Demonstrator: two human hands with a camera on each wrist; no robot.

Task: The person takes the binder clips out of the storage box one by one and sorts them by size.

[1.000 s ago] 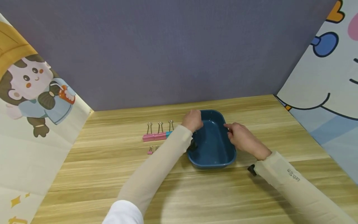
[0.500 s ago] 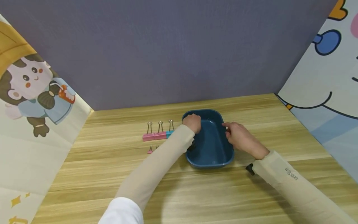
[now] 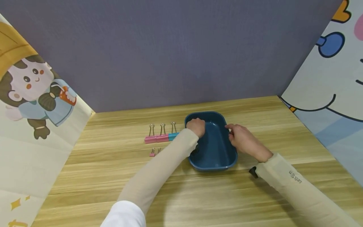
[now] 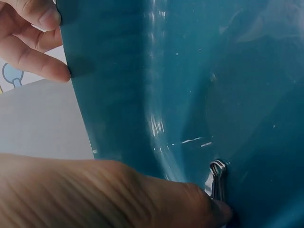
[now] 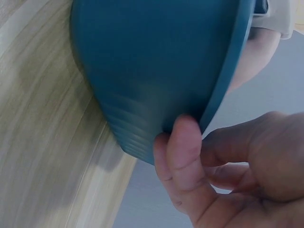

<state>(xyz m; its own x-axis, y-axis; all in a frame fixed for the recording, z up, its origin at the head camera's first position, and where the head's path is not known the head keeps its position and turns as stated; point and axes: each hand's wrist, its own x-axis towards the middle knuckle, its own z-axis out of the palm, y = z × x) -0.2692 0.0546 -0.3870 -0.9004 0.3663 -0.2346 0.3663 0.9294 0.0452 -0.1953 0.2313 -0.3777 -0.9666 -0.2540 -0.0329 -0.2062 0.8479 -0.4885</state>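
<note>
A dark blue rectangular bin (image 3: 214, 142) with rounded corners stands on the table. My left hand (image 3: 196, 126) reaches down inside it at the left. In the left wrist view, the thumb and hidden fingers of that hand (image 4: 142, 192) pinch a binder clip, whose silver wire handles (image 4: 218, 178) show above the bin's floor. My right hand (image 3: 241, 138) holds the bin's right rim, its fingers (image 5: 184, 147) against the outer wall and the thumb at the rim. To the left, large binder clips (image 3: 161, 138), pink and blue, lie in a row with handles pointing away.
Small pink binder clips (image 3: 152, 154) lie nearer, partly covered by my left sleeve (image 3: 158, 167). The wood-grain table (image 3: 215, 198) meets a grey-purple panel (image 3: 181, 56) at the back. Cartoon-printed panels flank both sides.
The left hand has come from the bin's far left rim down and nearer, into the bin. The bin has shifted slightly left, and the right hand has moved along with it.
</note>
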